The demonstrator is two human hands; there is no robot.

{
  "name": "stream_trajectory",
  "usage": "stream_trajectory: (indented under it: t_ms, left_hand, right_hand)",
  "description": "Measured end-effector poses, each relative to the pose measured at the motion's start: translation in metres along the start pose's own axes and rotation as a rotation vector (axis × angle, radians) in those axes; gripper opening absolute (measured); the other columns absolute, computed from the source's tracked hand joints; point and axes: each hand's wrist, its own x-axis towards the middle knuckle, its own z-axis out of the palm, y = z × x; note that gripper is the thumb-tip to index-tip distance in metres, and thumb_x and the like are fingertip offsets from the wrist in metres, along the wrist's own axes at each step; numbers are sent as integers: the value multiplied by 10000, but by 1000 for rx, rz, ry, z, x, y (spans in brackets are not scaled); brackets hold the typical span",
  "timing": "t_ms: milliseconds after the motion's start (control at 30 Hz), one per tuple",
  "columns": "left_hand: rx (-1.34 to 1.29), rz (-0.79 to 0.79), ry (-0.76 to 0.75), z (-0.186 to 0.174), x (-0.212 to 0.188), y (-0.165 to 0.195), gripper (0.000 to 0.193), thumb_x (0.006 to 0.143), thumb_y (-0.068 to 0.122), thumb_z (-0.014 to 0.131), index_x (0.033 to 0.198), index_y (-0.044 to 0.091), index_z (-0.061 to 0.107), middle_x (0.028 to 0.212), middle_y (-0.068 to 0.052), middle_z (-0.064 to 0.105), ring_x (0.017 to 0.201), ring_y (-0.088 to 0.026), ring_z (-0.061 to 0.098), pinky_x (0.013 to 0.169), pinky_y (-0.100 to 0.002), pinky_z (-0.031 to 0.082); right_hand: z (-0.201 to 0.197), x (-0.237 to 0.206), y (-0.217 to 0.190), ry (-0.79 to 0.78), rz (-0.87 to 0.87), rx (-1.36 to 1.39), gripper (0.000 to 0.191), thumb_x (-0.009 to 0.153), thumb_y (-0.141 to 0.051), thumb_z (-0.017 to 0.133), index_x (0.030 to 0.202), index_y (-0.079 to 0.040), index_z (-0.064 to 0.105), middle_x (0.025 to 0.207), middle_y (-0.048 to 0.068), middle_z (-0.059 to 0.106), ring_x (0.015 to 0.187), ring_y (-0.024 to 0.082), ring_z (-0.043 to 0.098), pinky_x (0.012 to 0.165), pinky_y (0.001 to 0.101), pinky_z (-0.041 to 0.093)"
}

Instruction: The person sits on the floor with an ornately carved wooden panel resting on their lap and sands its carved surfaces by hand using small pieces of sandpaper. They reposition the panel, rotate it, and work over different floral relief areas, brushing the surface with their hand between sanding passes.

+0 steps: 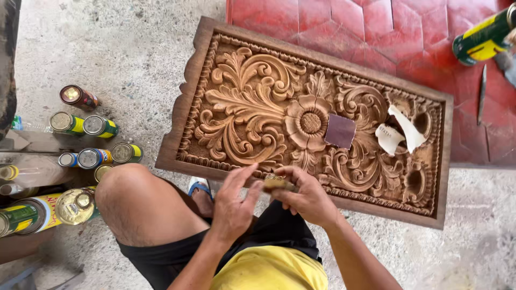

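Concrete floor, carved panel (306, 121); both hands (234, 207) (306, 196) grip folded sandpaper (278, 184).

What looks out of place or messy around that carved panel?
Loose scraps lie on the carved wooden panel: a dark sandpaper square beside the central flower and torn white paper pieces to its right. Several cans lie tipped on the concrete at left. Both hands, left hand and right hand, pinch a small folded piece.
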Motion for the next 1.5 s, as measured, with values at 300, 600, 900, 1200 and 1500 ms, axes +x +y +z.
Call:
stream_trajectory:
  t_ms: [300, 600, 900, 1200, 1500]
  left_hand:
    - [-796, -424, 50, 21, -2, -21, 220, 930, 188, 719, 1038, -4, 725, 866, -21, 734, 721, -77, 655, 664, -251, 570]
    - [-226, 17, 33, 9, -36, 2, 324, 964, 156, 740, 1211, -43, 673, 1040, -104, 677, 842, -181, 639, 752, -287, 529]
    - [-724, -240, -81, 25, -70, -1, 180, 928, 70, 696, 1095, 3, 694, 977, -37, 731, 856, -101, 669, 797, -252, 561]
    - [-715, -236, -150, 26, -76, -17, 236, 1006, 131, 712, 1141, -59, 674, 976, -67, 672, 858, -95, 587, 787, -246, 511]
    - [-801, -467, 67, 34, -82, 13, 307, 922, 52, 682, 1225, 28, 639, 934, 15, 656, 813, -42, 589, 707, -186, 504]
  right_hand:
    - [-5, -56, 6, 508, -752, -484, 221, 911, -177, 809, 1082, -80, 707, 1099, 105, 646, 868, 175, 653, 749, 303, 587]
    - [-2, -61, 5, 92, -825, -418, 296, 916, -32, 738, 1202, -83, 679, 1188, 88, 740, 1088, 204, 752, 899, 322, 628]
    - [46, -76, 45, 76, -302, 583, 453, 851, -25, 715, 1281, -54, 574, 999, 10, 688, 891, 146, 710, 757, 333, 632]
    - [36, -69, 76, 94, -604, 299, 270, 920, -17, 715, 1164, 40, 613, 1092, 68, 621, 944, 173, 672, 832, 326, 596]
    - [52, -87, 50, 179, -834, -194, 489, 921, -71, 749, 1361, 29, 559, 1216, 123, 675, 1078, 205, 664, 887, 320, 557]
